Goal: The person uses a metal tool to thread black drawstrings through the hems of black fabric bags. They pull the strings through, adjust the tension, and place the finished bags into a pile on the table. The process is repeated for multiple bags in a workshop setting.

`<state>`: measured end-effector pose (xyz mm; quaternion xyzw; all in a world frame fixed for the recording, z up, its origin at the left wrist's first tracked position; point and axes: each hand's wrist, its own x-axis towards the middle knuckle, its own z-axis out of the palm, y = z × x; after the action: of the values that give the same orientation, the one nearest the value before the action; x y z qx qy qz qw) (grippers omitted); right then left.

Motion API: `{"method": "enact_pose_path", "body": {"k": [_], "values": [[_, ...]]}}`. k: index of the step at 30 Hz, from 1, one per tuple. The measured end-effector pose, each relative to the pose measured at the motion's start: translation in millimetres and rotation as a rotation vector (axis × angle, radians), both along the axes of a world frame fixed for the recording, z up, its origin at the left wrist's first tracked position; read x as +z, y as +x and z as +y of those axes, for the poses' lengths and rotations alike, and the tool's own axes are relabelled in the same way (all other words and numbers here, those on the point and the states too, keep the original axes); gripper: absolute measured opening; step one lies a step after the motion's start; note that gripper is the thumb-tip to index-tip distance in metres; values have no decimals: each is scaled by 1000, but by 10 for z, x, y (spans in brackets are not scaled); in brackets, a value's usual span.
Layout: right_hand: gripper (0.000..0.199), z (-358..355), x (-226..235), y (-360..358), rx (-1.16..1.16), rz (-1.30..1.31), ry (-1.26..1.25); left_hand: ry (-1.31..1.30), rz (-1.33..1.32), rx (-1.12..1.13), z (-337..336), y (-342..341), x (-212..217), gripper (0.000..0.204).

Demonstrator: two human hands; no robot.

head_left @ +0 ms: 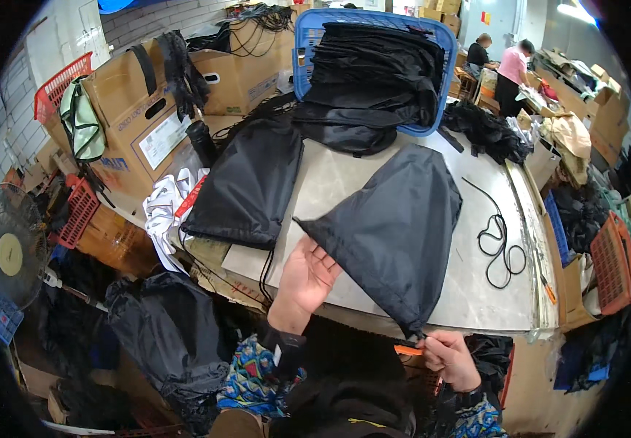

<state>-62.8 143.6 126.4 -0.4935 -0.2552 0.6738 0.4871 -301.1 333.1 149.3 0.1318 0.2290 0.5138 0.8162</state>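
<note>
A black drawstring bag [396,226] lies spread on the grey table [476,292], its gathered mouth hanging over the near edge. My left hand [307,281] grips the bag's left corner between thumb and fingers. My right hand [447,356], below the table's near edge, pinches the bag's drawstring end together with a small orange tool [408,351]. Left of it rests a pile of flat black bags [248,182].
A blue plastic crate [374,66] full of black bags stands at the back. A black cord [498,244] loops on the table's right. Cardboard boxes [140,109] and a fan [9,248] crowd the left. Two people work at the far right.
</note>
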Motion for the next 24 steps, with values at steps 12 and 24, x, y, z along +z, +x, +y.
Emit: {"method": "enact_pose_path", "body": {"k": [12,24], "values": [[16,457,39,-582,-187,-483,430,893,729,87,-760,707,34,16],[16,30,713,-91,-949,-606,921,1994,1614,203,-609,695,-182,25]]}}
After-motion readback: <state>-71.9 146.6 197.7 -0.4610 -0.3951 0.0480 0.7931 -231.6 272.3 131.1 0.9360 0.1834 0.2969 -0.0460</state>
